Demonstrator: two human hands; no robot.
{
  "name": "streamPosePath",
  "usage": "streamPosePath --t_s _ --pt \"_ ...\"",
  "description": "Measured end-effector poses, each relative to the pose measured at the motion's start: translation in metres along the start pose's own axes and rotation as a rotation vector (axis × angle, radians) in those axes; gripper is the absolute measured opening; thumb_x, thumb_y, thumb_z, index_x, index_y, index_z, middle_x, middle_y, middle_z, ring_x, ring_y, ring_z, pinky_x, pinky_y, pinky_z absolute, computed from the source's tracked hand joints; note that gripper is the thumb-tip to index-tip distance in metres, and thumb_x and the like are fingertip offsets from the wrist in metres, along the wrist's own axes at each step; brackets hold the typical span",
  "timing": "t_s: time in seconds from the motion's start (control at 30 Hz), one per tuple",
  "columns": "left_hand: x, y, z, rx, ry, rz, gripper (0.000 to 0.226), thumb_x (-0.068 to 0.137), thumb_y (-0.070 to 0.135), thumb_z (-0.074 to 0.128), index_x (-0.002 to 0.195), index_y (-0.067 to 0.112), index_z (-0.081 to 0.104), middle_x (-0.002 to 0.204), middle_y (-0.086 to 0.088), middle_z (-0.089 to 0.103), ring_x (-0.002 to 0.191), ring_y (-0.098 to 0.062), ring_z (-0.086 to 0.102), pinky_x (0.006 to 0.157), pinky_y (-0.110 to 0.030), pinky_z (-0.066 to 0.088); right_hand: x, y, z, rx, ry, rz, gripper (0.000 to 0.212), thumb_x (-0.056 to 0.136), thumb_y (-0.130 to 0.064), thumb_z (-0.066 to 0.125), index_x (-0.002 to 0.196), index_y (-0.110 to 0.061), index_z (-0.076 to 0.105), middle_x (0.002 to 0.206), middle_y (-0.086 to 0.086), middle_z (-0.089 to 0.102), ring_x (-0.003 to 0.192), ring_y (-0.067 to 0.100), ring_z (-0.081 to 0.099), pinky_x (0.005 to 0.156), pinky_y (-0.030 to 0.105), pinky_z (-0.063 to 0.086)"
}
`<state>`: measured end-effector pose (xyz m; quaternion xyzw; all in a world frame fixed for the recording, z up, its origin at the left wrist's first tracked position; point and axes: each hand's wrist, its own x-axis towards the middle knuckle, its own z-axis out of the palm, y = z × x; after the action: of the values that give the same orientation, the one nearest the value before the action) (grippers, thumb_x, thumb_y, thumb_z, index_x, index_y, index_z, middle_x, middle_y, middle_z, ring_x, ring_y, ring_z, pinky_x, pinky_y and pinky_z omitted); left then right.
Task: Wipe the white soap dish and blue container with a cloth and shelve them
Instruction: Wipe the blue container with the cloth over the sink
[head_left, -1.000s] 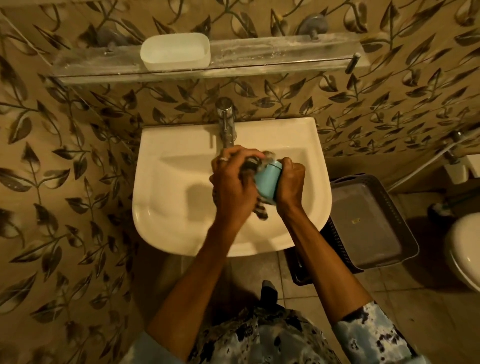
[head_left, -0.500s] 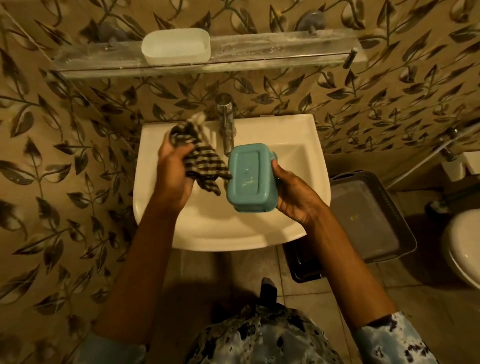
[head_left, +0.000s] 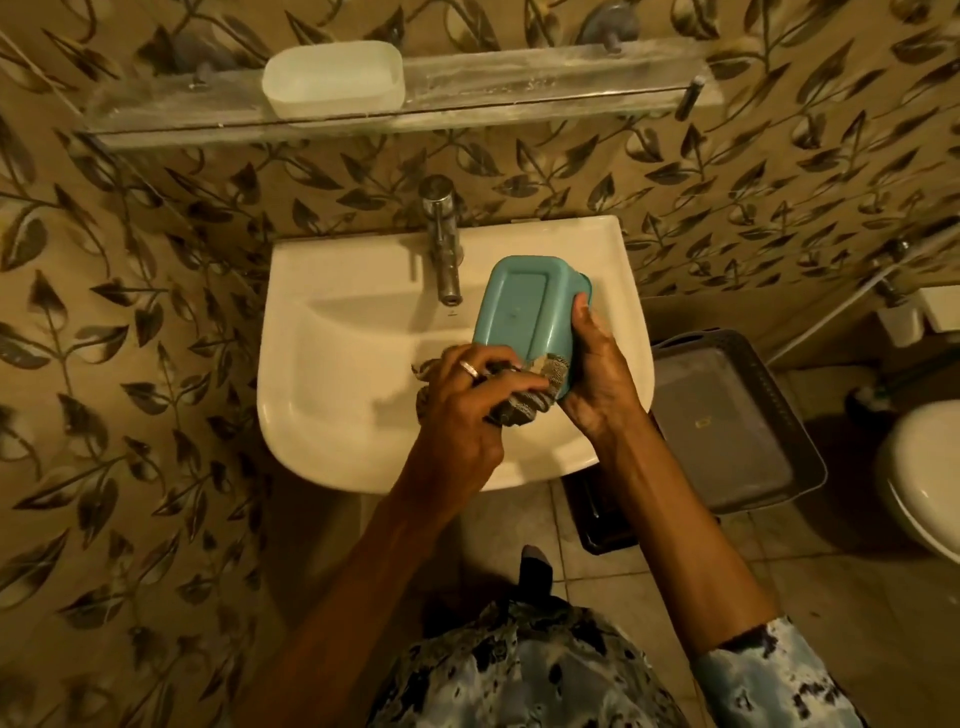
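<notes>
Shows only the underside of the blue container, interior turned away. Hides most of the striped cloth under the curled left hand, and behind the container all but the thumb of the right hand. Loses the toilet to the right edge, the grey basket partly behind the sink. Leaves the basket's small label unreadable.

no text, brand or number can be read anywhere. a small yellowish mark sits on the flat bottom of the dark grey plastic basket, and a tiny dark mark on the white ceramic sink just below the chrome tap; both are too small to make out.
</notes>
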<state>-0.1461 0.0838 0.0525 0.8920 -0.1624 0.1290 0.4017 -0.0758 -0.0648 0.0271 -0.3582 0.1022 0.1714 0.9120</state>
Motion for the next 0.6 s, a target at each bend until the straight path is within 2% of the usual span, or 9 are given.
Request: streamPosePath --t_s 0.1,0.2,0.3,0.37,0.43,0.5,0.57,0.6 --pt "0.031 0.001 -0.005 -0.018 0.029 0.017 0.046 0.080 -0.007 0.050 0.117 0.017 0.064 0.121 -0.008 0.051 0.116 -0.020 0.048 0.101 -0.031 0.044 -0.002 -0.001 0.005 -0.099 -0.023 -0.006 0.074 0.081 -0.047 0.060 0.142 -0.010 0.040 0.140 0.023 0.050 0.121 0.035 0.055 0.097 0.050 0.050" --pt "0.074 0.001 -0.013 -0.026 0.064 -0.058 0.051 0.076 -0.011 0.050 0.115 0.017 0.066 0.116 -0.010 0.055 0.109 -0.012 0.050 0.099 -0.018 0.040 -0.004 0.004 0.010 -0.141 -0.025 -0.013 0.088 0.068 -0.049 0.077 0.138 -0.009 0.045 0.134 0.022 0.055 0.114 0.033 0.059 0.094 0.049 0.052" --pt "0.091 -0.001 -0.016 -0.023 0.036 -0.075 0.055 0.075 -0.012 0.047 0.113 0.022 0.067 0.112 -0.006 0.057 0.104 -0.014 0.054 0.093 -0.014 0.041 -0.004 0.010 0.008 -0.053 0.001 0.000 0.096 0.059 -0.050 0.084 0.138 -0.011 0.046 0.130 0.018 0.058 0.111 0.031 0.061 0.088 0.046 0.054" --pt "0.074 -0.001 -0.011 -0.017 -0.004 -0.091 0.053 0.076 -0.011 0.048 0.114 0.021 0.066 0.113 -0.006 0.058 0.106 -0.018 0.054 0.093 -0.018 0.042 -0.004 0.009 0.007 -0.004 0.012 0.004 0.098 0.060 -0.050 0.083 0.141 -0.011 0.043 0.137 0.020 0.052 0.113 0.031 0.060 0.086 0.045 0.054" --pt "0.041 0.001 -0.001 0.006 -0.039 -0.066 0.050 0.076 -0.007 0.048 0.113 0.020 0.067 0.116 -0.007 0.060 0.111 -0.021 0.050 0.097 -0.032 0.044 -0.003 0.010 0.003 0.014 0.023 0.012 0.098 0.063 -0.051 0.080 0.142 -0.010 0.040 0.141 0.023 0.047 0.116 0.033 0.058 0.087 0.045 0.055" --pt "0.007 0.009 0.012 0.046 -0.031 -0.014 0.046 0.075 -0.006 0.050 0.108 0.020 0.070 0.114 -0.006 0.061 0.113 -0.020 0.045 0.097 -0.038 0.042 -0.004 0.011 -0.004 0.006 0.027 0.029 0.095 0.068 -0.053 0.077 0.143 -0.008 0.038 0.143 0.025 0.045 0.126 0.039 0.051 0.099 0.050 0.048" --pt "-0.002 0.018 0.020 0.073 -0.011 0.027 0.043 0.075 -0.003 0.048 0.106 0.017 0.071 0.111 -0.008 0.063 0.112 -0.020 0.042 0.095 -0.039 0.041 -0.006 0.014 -0.010 -0.002 0.036 0.048 0.083 0.078 -0.050 0.069 0.142 -0.007 0.039 0.141 0.024 0.047 0.129 0.039 0.047 0.107 0.051 0.040" --pt "0.006 0.023 0.020 0.084 -0.004 0.032 0.044 0.075 0.001 0.045 0.106 0.016 0.071 0.111 -0.010 0.063 0.112 -0.022 0.043 0.094 -0.042 0.042 -0.008 0.016 -0.009 -0.025 0.048 0.055 0.073 0.082 -0.047 0.063 0.140 -0.007 0.042 0.136 0.022 0.053 0.125 0.037 0.052 0.105 0.049 0.044"
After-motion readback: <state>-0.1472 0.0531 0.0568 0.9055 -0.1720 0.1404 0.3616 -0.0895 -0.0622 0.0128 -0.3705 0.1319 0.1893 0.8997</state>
